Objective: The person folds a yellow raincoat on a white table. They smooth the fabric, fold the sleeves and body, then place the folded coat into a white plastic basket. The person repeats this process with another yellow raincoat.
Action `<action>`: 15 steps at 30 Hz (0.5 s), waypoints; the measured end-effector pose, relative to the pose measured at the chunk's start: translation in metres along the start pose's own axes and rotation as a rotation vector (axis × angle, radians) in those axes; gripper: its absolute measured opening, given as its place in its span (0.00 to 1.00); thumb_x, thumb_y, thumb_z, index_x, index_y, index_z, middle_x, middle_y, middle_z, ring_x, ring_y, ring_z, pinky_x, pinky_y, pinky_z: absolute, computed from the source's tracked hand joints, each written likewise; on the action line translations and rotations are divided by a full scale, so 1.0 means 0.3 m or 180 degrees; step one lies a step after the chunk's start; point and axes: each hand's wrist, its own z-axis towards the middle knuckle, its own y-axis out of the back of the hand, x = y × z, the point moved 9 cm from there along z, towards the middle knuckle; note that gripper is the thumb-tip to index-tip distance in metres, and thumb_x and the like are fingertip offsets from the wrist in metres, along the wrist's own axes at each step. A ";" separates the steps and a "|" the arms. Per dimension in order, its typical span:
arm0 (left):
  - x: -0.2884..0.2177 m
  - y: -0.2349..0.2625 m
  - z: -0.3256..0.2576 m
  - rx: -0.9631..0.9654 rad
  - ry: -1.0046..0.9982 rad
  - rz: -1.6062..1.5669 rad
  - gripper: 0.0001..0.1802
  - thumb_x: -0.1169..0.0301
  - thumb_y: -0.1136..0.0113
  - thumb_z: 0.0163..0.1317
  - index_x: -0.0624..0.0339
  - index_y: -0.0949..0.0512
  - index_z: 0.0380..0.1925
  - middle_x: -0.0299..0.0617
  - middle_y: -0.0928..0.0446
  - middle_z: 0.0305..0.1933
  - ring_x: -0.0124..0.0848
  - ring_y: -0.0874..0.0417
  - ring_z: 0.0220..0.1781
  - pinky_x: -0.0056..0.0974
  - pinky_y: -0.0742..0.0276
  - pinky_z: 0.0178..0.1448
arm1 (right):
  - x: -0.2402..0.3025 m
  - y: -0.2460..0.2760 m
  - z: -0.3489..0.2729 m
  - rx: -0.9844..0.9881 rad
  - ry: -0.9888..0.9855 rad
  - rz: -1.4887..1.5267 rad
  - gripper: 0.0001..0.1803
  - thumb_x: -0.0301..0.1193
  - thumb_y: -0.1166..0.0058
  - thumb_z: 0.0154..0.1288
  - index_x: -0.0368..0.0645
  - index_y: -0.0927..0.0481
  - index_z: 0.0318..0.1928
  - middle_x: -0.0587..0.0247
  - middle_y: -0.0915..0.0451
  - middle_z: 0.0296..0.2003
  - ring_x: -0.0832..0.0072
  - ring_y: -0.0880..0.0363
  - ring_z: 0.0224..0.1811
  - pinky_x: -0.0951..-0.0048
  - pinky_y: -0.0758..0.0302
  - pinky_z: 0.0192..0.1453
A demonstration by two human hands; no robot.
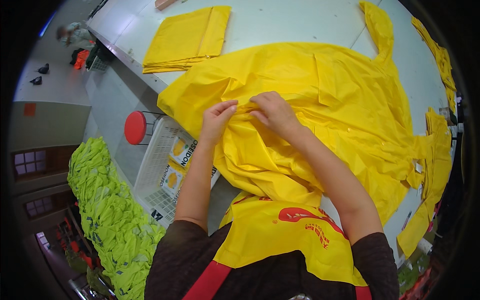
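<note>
A large yellow raincoat (280, 65) lies spread and rumpled over the white table, one sleeve (378, 32) stretching toward the far right. Small round snaps dot its folds. Near the middle of the coat, my left hand (218, 120) pinches a gathered edge of it between thumb and fingers. Just to the right, my right hand (274, 112) grips the same fold, fingers bent and thumb tucked under. A short gap separates the two hands. The coat's near part hangs over the table edge against the yellow apron (270, 235) that I wear.
Folded yellow garments (185, 37) are stacked at the far left of the table (290, 22). More yellow pieces (435, 175) lie along the right. Beside the table's left edge are a white basket (145, 172) of packages, a red stool (135, 127) and a lime-green heap (107, 215). Another person (77, 37) is far left.
</note>
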 end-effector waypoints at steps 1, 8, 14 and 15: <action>-0.005 -0.004 0.001 -0.0005 -0.0032 0.0103 0.12 0.78 0.39 0.55 0.68 0.22 0.40 0.38 0.22 0.38 0.21 0.23 0.38 0.24 0.28 0.43 | 0.020 -0.028 0.010 0.0159 0.0066 -0.0084 0.09 0.28 0.42 0.51 0.43 0.26 0.34 0.60 0.24 0.32 0.60 0.27 0.39 0.64 0.29 0.41; 0.056 -0.002 0.009 -0.0234 0.0284 -0.0440 0.08 0.79 0.39 0.53 0.62 0.25 0.35 0.31 0.26 0.31 0.19 0.28 0.32 0.22 0.30 0.39 | 0.008 -0.105 0.008 0.0523 -0.0180 -0.0109 0.08 0.28 0.43 0.50 0.43 0.28 0.30 0.58 0.25 0.27 0.59 0.27 0.34 0.62 0.29 0.38; 0.031 -0.032 0.011 -0.0053 -0.0034 0.0187 0.08 0.79 0.40 0.52 0.60 0.25 0.33 0.27 0.31 0.27 0.16 0.33 0.28 0.21 0.34 0.35 | -0.049 -0.107 -0.008 0.0540 -0.0543 0.0337 0.07 0.28 0.44 0.51 0.40 0.28 0.29 0.51 0.24 0.27 0.53 0.26 0.33 0.58 0.30 0.36; 0.027 -0.032 0.008 -0.0027 -0.0064 0.0284 0.07 0.79 0.41 0.52 0.60 0.25 0.33 0.28 0.30 0.27 0.16 0.32 0.29 0.21 0.34 0.35 | -0.042 -0.113 -0.004 0.0554 -0.0359 0.0349 0.07 0.27 0.44 0.51 0.40 0.27 0.29 0.50 0.25 0.26 0.52 0.27 0.32 0.57 0.30 0.35</action>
